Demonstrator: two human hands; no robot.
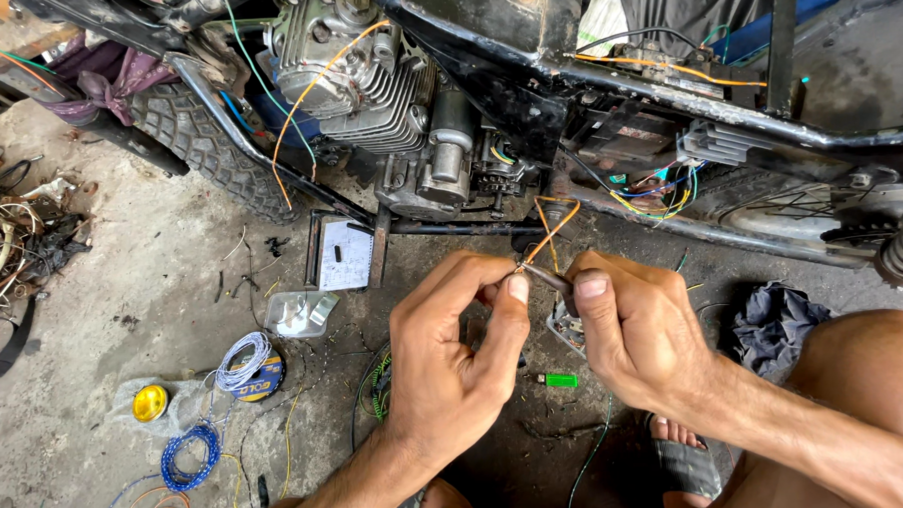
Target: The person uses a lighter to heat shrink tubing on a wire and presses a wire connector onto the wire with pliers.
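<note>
Left hand (455, 354) and right hand (629, 333) both pinch the orange wire (551, 235) ends together, near the motorcycle engine (365, 77). Wire looks thin, light, limp; best gripped close behind the bare tips.

motorcycle frame (666, 86) cropped, left fingers (493, 288) hide joint

Soft, even daylight fills the frame, brightest on the concrete floor (122, 286) at left, with deep shadow under the motorcycle frame (485, 73) and wide-angle bending at the edges.
</note>
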